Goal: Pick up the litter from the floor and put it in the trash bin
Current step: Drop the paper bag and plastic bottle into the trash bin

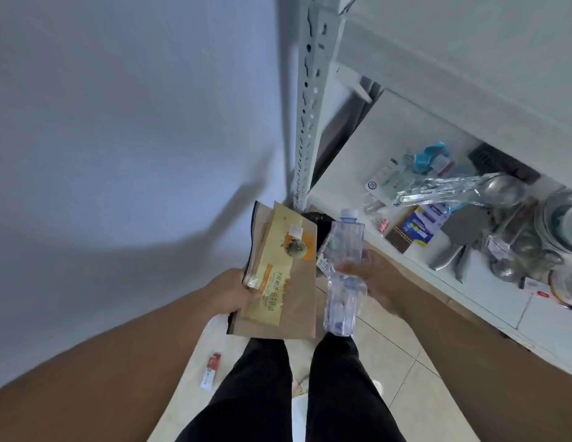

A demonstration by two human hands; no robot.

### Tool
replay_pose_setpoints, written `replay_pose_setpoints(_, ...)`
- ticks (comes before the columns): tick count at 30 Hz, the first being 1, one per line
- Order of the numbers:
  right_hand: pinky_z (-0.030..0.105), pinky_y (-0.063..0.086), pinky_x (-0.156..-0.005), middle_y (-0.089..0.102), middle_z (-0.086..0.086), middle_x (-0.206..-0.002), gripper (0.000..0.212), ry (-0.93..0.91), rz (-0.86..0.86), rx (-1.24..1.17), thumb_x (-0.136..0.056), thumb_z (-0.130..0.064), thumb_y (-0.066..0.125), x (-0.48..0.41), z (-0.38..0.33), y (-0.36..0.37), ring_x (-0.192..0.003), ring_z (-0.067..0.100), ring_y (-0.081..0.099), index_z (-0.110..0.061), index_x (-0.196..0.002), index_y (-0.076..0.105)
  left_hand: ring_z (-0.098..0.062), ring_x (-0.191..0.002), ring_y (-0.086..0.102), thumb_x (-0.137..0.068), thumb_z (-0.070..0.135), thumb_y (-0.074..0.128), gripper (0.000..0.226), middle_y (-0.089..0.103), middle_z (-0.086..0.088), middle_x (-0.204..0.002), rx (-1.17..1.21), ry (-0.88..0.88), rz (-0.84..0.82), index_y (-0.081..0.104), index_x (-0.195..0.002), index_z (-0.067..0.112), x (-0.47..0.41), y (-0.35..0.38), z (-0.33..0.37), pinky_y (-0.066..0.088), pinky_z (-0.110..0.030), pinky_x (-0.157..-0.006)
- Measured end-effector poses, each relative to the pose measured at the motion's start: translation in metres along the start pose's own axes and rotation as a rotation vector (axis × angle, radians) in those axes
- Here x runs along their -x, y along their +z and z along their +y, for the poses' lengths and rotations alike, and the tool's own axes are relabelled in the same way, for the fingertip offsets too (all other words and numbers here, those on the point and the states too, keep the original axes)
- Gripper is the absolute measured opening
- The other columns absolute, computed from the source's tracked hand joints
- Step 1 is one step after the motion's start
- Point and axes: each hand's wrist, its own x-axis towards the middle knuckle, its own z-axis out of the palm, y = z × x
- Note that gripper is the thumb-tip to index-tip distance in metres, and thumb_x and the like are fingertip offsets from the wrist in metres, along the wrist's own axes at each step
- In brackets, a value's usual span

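Both hands full, one scrap on the floor (390, 362)
The left hand (237, 295) gripped the brown paper bags (288, 301), fingers curled round their edge; the right hand (374, 275) clasped the clear bottle (343, 250) at its middle; a red-and-white wrapper (211, 371) lay beside the left leg; stooping for it with no free fingers could spill the slick bottle.

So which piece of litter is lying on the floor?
The small red-and-white wrapper, lying loose near the person's legs; the brown paper bag and clear plastic bottle are both held.

a white slotted post (310, 100) rises beside a shelf (390, 132) bearing a plastic-wrapped ladle (495, 189) and blue box (418, 229).
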Motion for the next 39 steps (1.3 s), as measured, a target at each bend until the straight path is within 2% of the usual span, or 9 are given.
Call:
replay_pose_setpoints(3,0.046,0.053,-0.099,0.079,-0.002,-0.109,0.061,0.048,-0.098,0.013,-0.063,-0.035,0.091,-0.025,0.008,-0.009,-0.107,0.022,0.073,-0.025,-0.118,0.068,-0.017,-0.098,0.069,-0.087,0.025,0.075,0.035,0.073,0.0,-0.113,0.058,-0.041,0.002,0.07,-0.121,0.018,-0.006,0.018,-0.001,0.053,-0.029,-0.086)
replay_pose_setpoints(7,0.032,0.06,-0.074,0.079,0.002,-0.109,0.047,0.124,-0.117,0.038,-0.072,-0.029,0.087,-0.056,0.033,-0.021,-0.094,0.018,0.078,-0.021,-0.115,0.07,0.0,-0.082,0.063,-0.086,0.019,0.078,0.055,0.067,0.016,-0.096,0.145,-0.025,0.019,0.056,-0.136,0.016,-0.033,0.047,0.0,0.047,-0.006,-0.065)
replay_pose_setpoints(10,0.037,0.059,-0.077,0.078,0.007,-0.112,0.042,0.189,-0.063,0.044,-0.077,-0.023,0.084,-0.09,0.056,-0.032,-0.095,0.024,0.077,-0.018,-0.116,0.069,-0.022,-0.111,0.066,-0.089,0.016,0.074,0.057,0.068,-0.002,-0.125,0.228,-0.051,-0.024,0.053,-0.141,0.013,-0.07,0.069,-0.008,0.056,-0.037,-0.093)
replay_pose_setpoints(14,0.042,0.06,-0.082,0.075,0.012,-0.114,0.043,0.247,-0.033,0.029,-0.077,-0.024,0.084,-0.14,0.084,-0.043,-0.102,0.029,0.073,-0.019,-0.117,0.068,-0.004,-0.084,0.064,-0.091,0.029,0.07,0.032,0.07,0.011,-0.096,0.222,-0.078,-0.004,0.069,-0.12,0.017,-0.125,0.093,-0.019,0.051,-0.016,-0.065)
replay_pose_setpoints(18,0.039,0.061,-0.067,0.077,0.008,-0.094,0.054,0.213,-0.027,0.018,-0.056,-0.033,0.088,-0.19,0.109,-0.045,-0.083,0.024,0.076,-0.023,-0.106,0.069,-0.017,-0.091,0.07,-0.092,0.03,0.069,0.03,0.075,-0.001,-0.101,0.239,-0.121,-0.022,0.067,-0.117,0.014,-0.184,0.117,-0.029,0.058,-0.037,-0.085)
replay_pose_setpoints(24,0.061,0.051,-0.1,0.068,0.022,-0.121,0.047,0.208,0.049,0.041,-0.075,-0.033,0.081,-0.263,0.146,-0.052,-0.11,0.042,0.068,-0.01,-0.113,0.067,-0.01,-0.084,0.067,-0.092,0.034,0.069,0.031,0.073,0.004,-0.1,0.236,-0.139,-0.012,0.064,-0.119,0.02,-0.265,0.141,-0.03,0.043,-0.021,-0.061)
replay_pose_setpoints(31,0.036,0.064,-0.071,0.08,0.005,-0.094,0.015,0.139,-0.023,-0.026,-0.095,-0.021,0.07,-0.333,0.174,-0.059,-0.084,0.026,0.077,-0.012,-0.093,0.082,-0.022,-0.091,0.068,-0.091,0.036,0.07,0.036,0.072,-0.005,-0.104,0.248,-0.197,0.047,0.066,-0.118,0.013,-0.351,0.158,-0.034,0.056,-0.036,-0.078)
replay_pose_setpoints(36,0.044,0.061,-0.085,0.066,0.002,-0.095,0.026,0.252,0.141,0.037,-0.084,-0.037,0.082,-0.348,0.182,-0.046,-0.088,0.022,0.065,-0.022,-0.095,0.064,-0.019,-0.062,0.056,-0.09,0.045,0.069,0.035,0.066,-0.009,-0.084,0.272,-0.283,0.123,0.055,-0.076,0.015,-0.363,0.173,-0.034,0.048,-0.031,-0.058)
replay_pose_setpoints(39,0.043,0.06,-0.084,0.066,-0.008,-0.101,0.02,0.259,0.162,0.058,-0.084,-0.039,0.081,-0.339,0.188,-0.045,-0.098,0.018,0.062,-0.031,-0.09,0.064,-0.02,-0.065,0.062,-0.093,0.041,0.067,0.03,0.066,-0.008,-0.085,0.375,-0.317,0.113,0.056,-0.086,0.014,-0.348,0.18,-0.037,0.049,-0.023,-0.041)
